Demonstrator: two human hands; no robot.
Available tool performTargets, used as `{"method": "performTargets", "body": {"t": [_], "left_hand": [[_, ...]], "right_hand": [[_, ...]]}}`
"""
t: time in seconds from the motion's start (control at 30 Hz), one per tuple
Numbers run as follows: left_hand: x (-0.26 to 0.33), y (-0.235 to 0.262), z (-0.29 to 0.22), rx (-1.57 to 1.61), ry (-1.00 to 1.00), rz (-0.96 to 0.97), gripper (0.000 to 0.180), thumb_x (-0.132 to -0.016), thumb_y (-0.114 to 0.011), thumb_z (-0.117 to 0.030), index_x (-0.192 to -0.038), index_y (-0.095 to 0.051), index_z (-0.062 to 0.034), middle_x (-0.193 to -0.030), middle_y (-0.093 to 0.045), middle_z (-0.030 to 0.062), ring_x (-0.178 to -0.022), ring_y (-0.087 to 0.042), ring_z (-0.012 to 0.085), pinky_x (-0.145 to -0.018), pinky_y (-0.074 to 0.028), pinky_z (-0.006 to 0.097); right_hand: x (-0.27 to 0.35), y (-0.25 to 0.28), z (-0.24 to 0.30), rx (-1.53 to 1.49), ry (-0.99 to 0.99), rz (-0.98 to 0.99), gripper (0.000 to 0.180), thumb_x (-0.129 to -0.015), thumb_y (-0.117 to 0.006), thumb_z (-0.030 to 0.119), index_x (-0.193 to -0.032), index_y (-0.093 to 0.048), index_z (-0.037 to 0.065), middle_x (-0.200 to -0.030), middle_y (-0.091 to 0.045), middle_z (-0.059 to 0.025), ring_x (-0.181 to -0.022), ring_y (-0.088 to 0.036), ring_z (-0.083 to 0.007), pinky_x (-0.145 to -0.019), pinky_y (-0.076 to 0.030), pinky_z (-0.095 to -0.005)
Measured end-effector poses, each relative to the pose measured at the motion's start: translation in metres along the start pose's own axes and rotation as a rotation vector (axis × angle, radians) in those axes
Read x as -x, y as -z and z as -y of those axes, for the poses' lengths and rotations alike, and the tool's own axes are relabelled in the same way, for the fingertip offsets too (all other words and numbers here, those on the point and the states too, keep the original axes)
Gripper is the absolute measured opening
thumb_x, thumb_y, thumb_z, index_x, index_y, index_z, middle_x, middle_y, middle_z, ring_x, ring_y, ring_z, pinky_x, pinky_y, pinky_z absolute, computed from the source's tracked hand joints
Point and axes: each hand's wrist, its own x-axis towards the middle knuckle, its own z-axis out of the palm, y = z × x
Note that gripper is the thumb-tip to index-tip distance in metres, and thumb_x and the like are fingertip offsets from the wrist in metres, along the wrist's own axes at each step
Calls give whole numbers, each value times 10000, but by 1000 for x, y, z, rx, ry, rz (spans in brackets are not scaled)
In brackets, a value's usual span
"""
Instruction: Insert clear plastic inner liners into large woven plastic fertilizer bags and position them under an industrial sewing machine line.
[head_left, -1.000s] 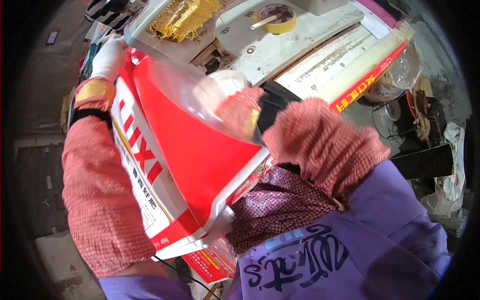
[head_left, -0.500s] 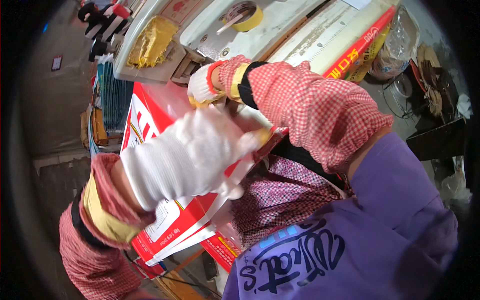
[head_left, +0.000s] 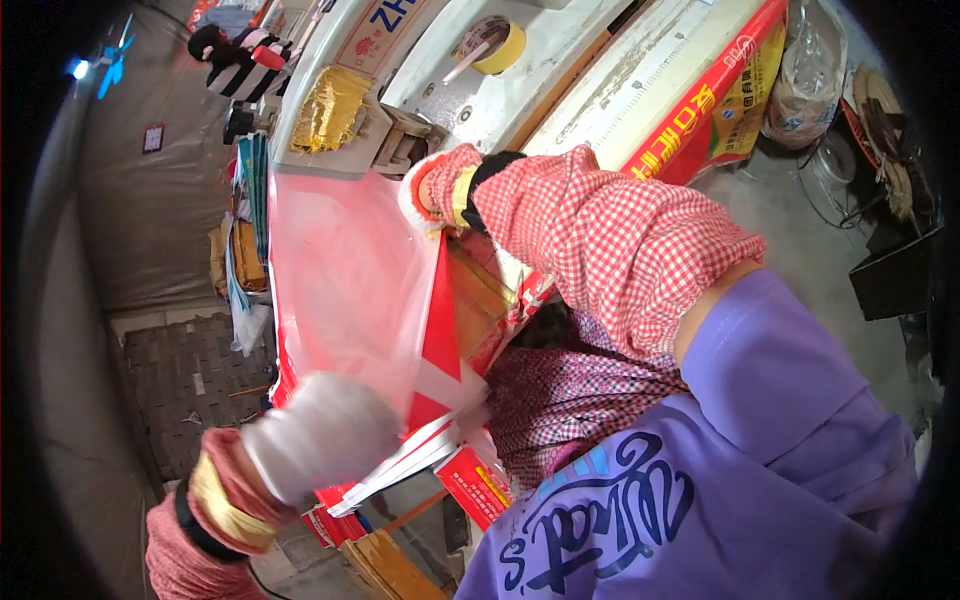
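Observation:
My left hand [head_left: 325, 430], in a white knit glove, is over the lower left part of a pale pink, translucent plastic sheet [head_left: 340, 270] with red and white printing along its edge. Motion smears its fingers, so I cannot make out their grip. At the sheet's top right corner, beside the white machine [head_left: 330, 165], is my right hand [head_left: 420, 195], gloved in white with an orange-red cuff. Its fingers are hidden. Beneath the sheet lie layered red and white printed sacks [head_left: 405, 460]. A brown surface [head_left: 475, 300] shows to the right of the sheet.
A yellow tape roll [head_left: 500, 50] sits on the machine bed, with frayed yellow cloth [head_left: 330, 108] to its left. A red and yellow printed sack [head_left: 690, 115] lies along the table edge. Far left are a person in stripes [head_left: 250, 65] and teal folded material [head_left: 252, 190].
My left hand has moved down and left, away from the right hand. The pale sheet now spreads over the red and white sacks. My right hand has shifted slightly right and down.

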Motion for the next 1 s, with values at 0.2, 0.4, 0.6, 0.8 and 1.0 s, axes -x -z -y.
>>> {"method": "performTargets", "body": {"t": [0.2,0.4,0.6,0.8,1.0], "left_hand": [[-66,35,-63,-242,-336,-55,149,-637,-598,-199,-705,-666,-86,-594,-560,59,-582,-590,242,-466,-441,390],[-21,71,-1,-128,135,240,384,-735,-611,-434,-672,-662,-59,-622,-589,128,-590,-582,306,-570,-451,389],[-40,23,-25,-261,-342,-102,114,-651,-595,-188,-586,-617,-97,-542,-562,71,-512,-570,257,-450,-436,371],[-67,55,4,-74,-22,46,336,-724,-600,-398,-712,-649,-66,-656,-601,123,-650,-599,323,-602,-479,406],[5,70,46,-280,277,99,113,-697,-617,-179,-649,-658,-85,-612,-603,79,-611,-608,258,-569,-474,358]], "right_hand": [[73,-75,33,101,-26,-310,247,-838,-484,258,-955,-655,125,-779,-622,-106,-658,-619,-226,-576,-499,-333],[140,-60,67,-32,-381,-304,258,-786,-468,171,-934,-642,51,-741,-615,-145,-669,-621,-279,-524,-487,-406],[76,-84,38,-129,-334,-325,236,-756,-595,170,-898,-609,-17,-743,-629,-131,-648,-613,-292,-545,-502,-391],[-57,-112,-66,-490,1791,-329,227,-795,-613,192,-861,-594,-25,-828,-599,-178,-772,-596,-341,-676,-478,-463],[-74,-145,-17,-1209,2150,-10,158,-749,-631,163,-793,-609,13,-737,-592,-132,-657,-581,-290,-589,-479,-407]]}}
